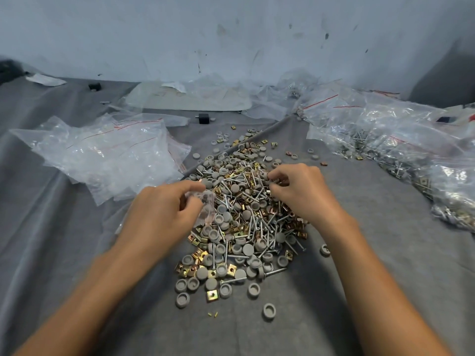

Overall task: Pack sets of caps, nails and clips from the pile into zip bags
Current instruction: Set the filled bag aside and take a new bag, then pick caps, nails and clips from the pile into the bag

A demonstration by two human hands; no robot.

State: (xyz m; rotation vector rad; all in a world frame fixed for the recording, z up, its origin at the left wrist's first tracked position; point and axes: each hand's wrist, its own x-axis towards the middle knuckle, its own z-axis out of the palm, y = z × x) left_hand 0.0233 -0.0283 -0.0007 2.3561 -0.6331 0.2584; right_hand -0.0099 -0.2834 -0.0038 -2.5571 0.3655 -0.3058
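Left hand point(164, 214) pinches a small clear plastic zip bag point(205, 209) at the edge of the mixed pile of grey round caps, silver nails and brass clips point(241, 227), mid-counter point(372, 253). Right hand point(300, 191) curls into the pile's top; whether it grips anything, I cannot tell.

No text, label, brand or number can be read anywhere. The zip bags point(102, 152) carry only a red line along the seal (no printing shows), and faint marks on the white sheet point(190, 98) are too blurred.
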